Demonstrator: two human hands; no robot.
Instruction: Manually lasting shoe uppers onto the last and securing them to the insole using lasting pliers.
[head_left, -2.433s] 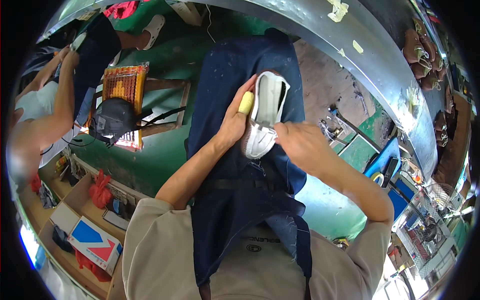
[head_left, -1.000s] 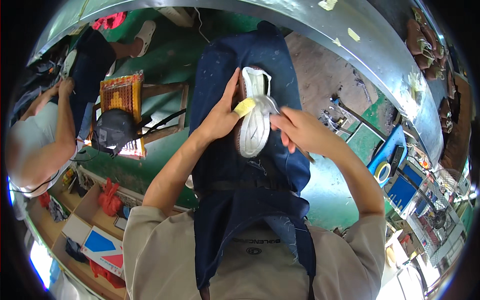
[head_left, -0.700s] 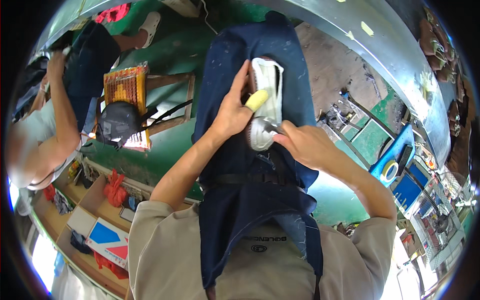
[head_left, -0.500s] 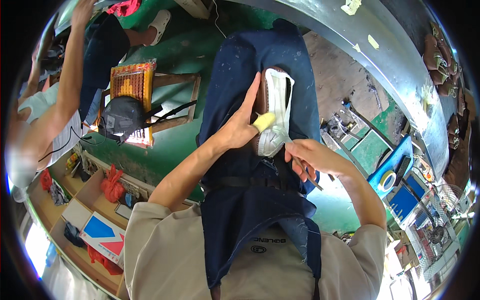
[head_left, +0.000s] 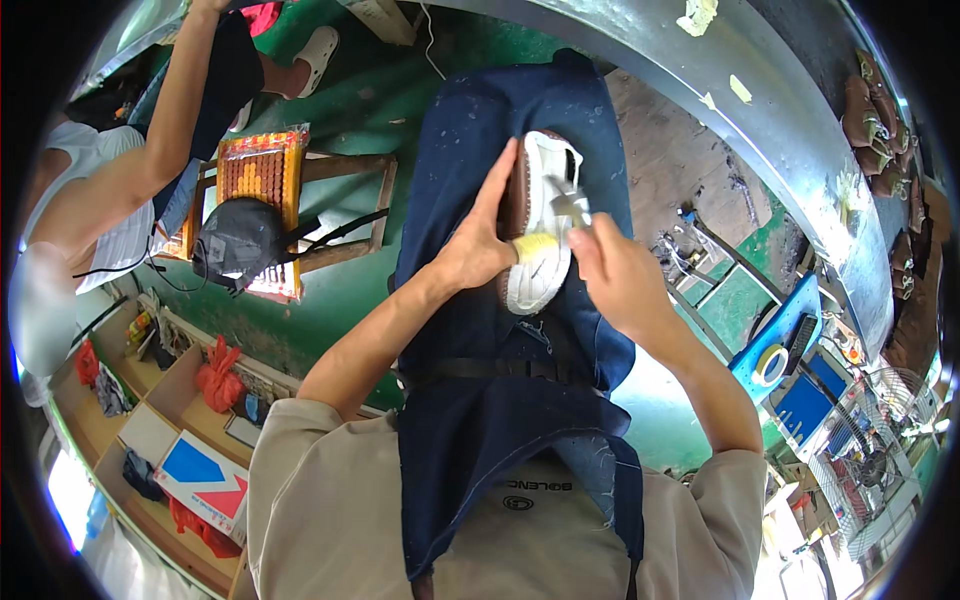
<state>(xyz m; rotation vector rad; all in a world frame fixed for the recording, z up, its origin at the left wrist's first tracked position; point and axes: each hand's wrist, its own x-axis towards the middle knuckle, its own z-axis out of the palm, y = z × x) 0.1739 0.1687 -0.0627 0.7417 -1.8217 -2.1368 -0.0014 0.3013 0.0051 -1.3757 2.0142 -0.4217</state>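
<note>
Shifted since half a second ago: right hand up to the white sneaker, pinching a small metal tool; left hand clasping sneaker and yellow piece over the navy apron; risks slipping, gouging leather; green floor; wooden stool at nine o'clock.

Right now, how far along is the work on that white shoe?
Done: the white shoe already has its brown sole on and lies over the dark blue apron on the lap. In hand: the left hand steadies it, a yellow piece at the thumb, while the right hand works a small metal tool on its side. What is left cannot be judged; no finished edge shows.
</note>
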